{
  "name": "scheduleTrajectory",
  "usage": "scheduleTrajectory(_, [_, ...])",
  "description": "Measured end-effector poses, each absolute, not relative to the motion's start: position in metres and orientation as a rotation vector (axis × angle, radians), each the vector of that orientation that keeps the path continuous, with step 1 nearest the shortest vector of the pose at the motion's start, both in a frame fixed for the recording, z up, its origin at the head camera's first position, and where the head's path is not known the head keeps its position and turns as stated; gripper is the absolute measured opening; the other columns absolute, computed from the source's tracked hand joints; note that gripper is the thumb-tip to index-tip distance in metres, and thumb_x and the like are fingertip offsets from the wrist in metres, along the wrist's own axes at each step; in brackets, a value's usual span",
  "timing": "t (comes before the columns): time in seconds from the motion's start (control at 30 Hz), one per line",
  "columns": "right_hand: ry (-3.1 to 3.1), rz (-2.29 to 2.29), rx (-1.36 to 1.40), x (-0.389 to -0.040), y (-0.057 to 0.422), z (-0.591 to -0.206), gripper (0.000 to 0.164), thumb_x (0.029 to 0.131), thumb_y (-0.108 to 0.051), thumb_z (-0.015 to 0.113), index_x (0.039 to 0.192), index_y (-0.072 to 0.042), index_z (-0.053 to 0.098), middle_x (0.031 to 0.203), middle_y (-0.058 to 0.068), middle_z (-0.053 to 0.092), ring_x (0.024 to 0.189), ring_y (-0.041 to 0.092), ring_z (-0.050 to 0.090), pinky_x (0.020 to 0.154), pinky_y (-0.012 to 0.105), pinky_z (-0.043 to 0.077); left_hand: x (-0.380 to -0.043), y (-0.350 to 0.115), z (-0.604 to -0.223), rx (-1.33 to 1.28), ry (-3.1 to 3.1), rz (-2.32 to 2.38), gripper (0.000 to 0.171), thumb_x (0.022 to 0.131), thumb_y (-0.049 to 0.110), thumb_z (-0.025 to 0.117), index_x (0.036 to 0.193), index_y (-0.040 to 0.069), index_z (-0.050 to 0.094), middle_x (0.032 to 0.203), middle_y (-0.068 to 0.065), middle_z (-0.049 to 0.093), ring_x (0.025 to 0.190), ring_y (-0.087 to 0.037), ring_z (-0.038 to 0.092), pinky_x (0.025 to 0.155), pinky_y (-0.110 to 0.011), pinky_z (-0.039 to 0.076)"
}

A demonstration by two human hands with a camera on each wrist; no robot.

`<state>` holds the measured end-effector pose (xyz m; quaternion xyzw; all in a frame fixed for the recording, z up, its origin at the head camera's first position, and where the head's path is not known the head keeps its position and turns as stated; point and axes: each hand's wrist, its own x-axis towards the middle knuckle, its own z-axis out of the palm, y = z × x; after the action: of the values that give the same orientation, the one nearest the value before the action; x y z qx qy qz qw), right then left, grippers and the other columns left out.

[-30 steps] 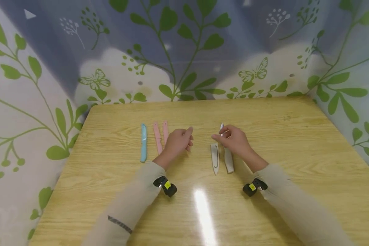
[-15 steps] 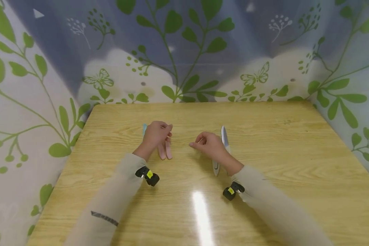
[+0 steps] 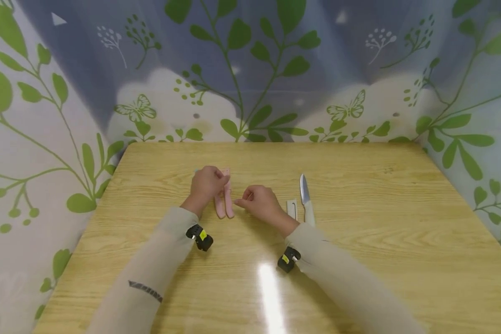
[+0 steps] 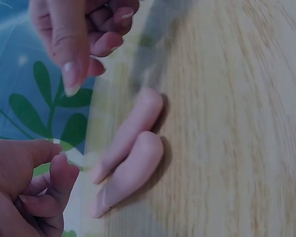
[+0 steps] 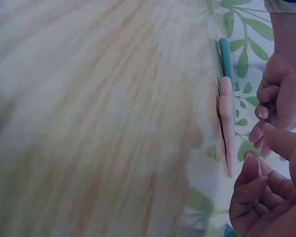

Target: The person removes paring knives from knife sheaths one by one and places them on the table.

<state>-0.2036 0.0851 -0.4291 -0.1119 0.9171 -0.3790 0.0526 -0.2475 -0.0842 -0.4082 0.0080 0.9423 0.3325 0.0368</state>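
Observation:
Two pink knives lie side by side at the left of the table: the left knife point(image 3: 219, 207) is partly hidden by my left hand, and the right knife point(image 3: 228, 199) shows most of its length. My left hand point(image 3: 206, 186) hovers over their upper part with loosely bent fingers and holds nothing. Just right of the pink handles is my right hand point(image 3: 262, 202), its thumb and forefinger near each other with nothing seen between them. In the left wrist view, both hands are apart from the pink handles point(image 4: 135, 163). A blue knife point(image 5: 226, 58) is mostly hidden behind my left hand.
Right of my right hand lies a bare knife point(image 3: 304, 189) with a pale handle, blade pointing away. Beside it is a pale sheath point(image 3: 291, 208), partly covered by my right forearm. A leaf-patterned curtain point(image 3: 250, 93) borders the table point(image 3: 380, 222) at the back and sides.
My right hand has left the pale knife and moved left towards the pink knives. My left hand has shifted left over the pink knives, covering most of the blue one.

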Motion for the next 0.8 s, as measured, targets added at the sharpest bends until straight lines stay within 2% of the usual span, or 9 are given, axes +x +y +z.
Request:
scheduleTrajectory(0.13, [2.804, -1.111, -0.348, -0.206, 0.074, -0.429, 0.03, 0.085, -0.034, 0.071, 0.075, -0.007, 0.062, 0.059, 0.002, 0.058, 0.047, 0.011, 0.046, 0.042, 0.022, 0.036, -0.249, -0.083, -0.41, 0.033, 2.935, 0.955, 0.026, 0.091, 0.029, 0.062, 0.086, 0.004, 0.066, 0.085, -0.012, 0.07, 0.072, -0.025, 0.061, 0.064, -0.039, 0.05])
scheduleTrajectory(0.23, [2.818, -1.075, -0.375, -0.205, 0.067, -0.429, 0.031, 0.085, -0.032, 0.071, 0.07, -0.007, 0.061, 0.055, 0.001, 0.054, 0.046, 0.01, 0.043, 0.042, 0.021, 0.034, -0.248, -0.082, -0.414, 0.053, 2.958, 0.901, 0.027, 0.092, 0.028, 0.061, 0.077, 0.006, 0.064, 0.074, -0.009, 0.068, 0.063, -0.022, 0.057, 0.055, -0.034, 0.046])
scheduleTrajectory(0.37, [2.818, -1.042, -0.383, -0.203, 0.061, -0.431, 0.031, 0.084, -0.029, 0.071, 0.064, -0.009, 0.058, 0.052, -0.001, 0.051, 0.046, 0.01, 0.042, 0.042, 0.021, 0.033, -0.246, -0.08, -0.419, 0.08, 2.991, 0.846, 0.039, 0.092, 0.027, 0.061, 0.058, 0.009, 0.053, 0.052, -0.002, 0.05, 0.048, -0.015, 0.043, 0.043, -0.027, 0.032])
scheduleTrajectory(0.5, [2.82, -1.023, -0.346, -0.203, 0.06, -0.436, 0.038, 0.083, -0.034, 0.071, 0.059, -0.012, 0.053, 0.049, -0.003, 0.047, 0.044, 0.009, 0.04, 0.041, 0.021, 0.031, -0.245, -0.077, -0.421, 0.131, 3.005, 0.812, 0.049, 0.093, 0.025, 0.061, 0.05, 0.011, 0.042, 0.043, 0.002, 0.034, 0.039, -0.011, 0.03, 0.037, -0.024, 0.023])
scheduleTrajectory(0.67, [2.855, -0.987, -0.332, -0.204, 0.06, -0.437, 0.046, 0.083, -0.039, 0.071, 0.054, -0.014, 0.045, 0.046, -0.004, 0.038, 0.042, 0.008, 0.033, 0.039, 0.022, 0.026, -0.246, -0.072, -0.422, 0.164, 3.005, 0.715, 0.049, 0.092, 0.027, 0.062, 0.049, 0.01, 0.046, 0.04, 0.001, 0.04, 0.036, -0.01, 0.035, 0.033, -0.023, 0.025])
scheduleTrajectory(0.8, [2.855, -0.966, -0.328, -0.205, 0.06, -0.436, 0.046, 0.084, -0.038, 0.071, 0.053, -0.014, 0.046, 0.044, -0.004, 0.039, 0.04, 0.008, 0.034, 0.038, 0.021, 0.026, -0.248, -0.07, -0.423, 0.157, 3.007, 0.672, 0.046, 0.091, 0.026, 0.063, 0.051, 0.009, 0.051, 0.042, -0.001, 0.045, 0.038, -0.013, 0.043, 0.034, -0.024, 0.03])
